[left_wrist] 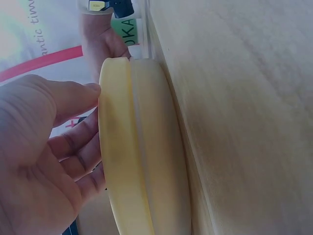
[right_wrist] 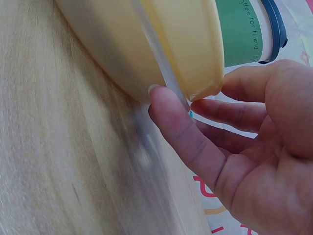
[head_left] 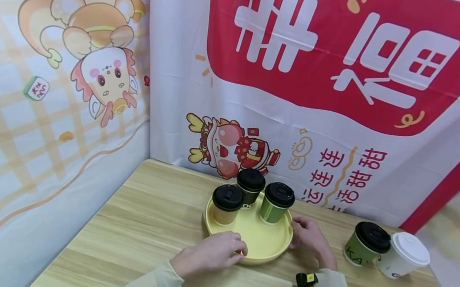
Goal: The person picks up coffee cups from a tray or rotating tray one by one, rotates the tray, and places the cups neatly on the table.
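Note:
A round yellow tray [head_left: 262, 238] on the wooden table bears three lidded paper coffee cups: a brown cup [head_left: 225, 209], a black cup [head_left: 249, 187] and a green cup [head_left: 275, 207]. At the tray's near left rim is my left hand [head_left: 214, 252]; its thumb tip meets the rim [left_wrist: 115, 122], and its loosely bent fingers reach behind it, their tips hidden. My right hand [head_left: 312, 238] holds the tray's right edge. The right wrist view shows the thumb against the tray's outer side [right_wrist: 195, 54] and the fingers at the rim, close to the green cup [right_wrist: 239, 34].
To the right stand a green cup with a black lid [head_left: 365, 245] and a white cup [head_left: 403, 256], side by side on the wooden table [head_left: 142, 230]. A printed cloth [head_left: 346, 46] hangs behind the table, and another patterned cloth [head_left: 31, 130] covers the left side.

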`<state>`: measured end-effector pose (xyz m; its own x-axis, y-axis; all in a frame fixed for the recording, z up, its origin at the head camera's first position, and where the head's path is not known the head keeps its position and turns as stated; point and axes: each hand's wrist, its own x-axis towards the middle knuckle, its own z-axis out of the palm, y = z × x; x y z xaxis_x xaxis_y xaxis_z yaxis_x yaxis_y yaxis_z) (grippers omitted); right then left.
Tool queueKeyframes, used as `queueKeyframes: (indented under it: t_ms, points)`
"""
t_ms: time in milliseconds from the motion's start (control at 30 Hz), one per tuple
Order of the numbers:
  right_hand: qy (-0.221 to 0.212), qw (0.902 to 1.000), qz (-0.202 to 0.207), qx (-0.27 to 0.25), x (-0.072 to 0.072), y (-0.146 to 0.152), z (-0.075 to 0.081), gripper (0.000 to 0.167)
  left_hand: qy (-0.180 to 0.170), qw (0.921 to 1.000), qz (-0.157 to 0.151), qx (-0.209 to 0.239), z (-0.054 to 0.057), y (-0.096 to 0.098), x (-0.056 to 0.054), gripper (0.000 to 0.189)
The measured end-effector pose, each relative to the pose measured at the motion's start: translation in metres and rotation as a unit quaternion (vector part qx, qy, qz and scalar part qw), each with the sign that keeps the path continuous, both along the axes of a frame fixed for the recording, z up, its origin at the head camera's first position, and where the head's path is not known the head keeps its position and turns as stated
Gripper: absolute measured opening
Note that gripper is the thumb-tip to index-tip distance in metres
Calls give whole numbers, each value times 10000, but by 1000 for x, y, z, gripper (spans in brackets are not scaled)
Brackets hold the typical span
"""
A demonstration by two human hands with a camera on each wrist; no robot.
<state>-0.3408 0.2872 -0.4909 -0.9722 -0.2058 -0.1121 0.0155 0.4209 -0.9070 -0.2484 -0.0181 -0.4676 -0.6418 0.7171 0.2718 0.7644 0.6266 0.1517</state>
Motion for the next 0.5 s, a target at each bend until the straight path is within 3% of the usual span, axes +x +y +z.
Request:
queueKeyframes:
  t_ms: [200, 500]
  points:
    - [20, 10000, -13, 63, -2, 0, 0, 42, 134, 9998, -67, 97, -1, -1, 0, 11]
    - [-69, 10000, -4, 49, 1, -1, 5, 43, -172, 9998, 57, -31, 2, -4, -2, 11]
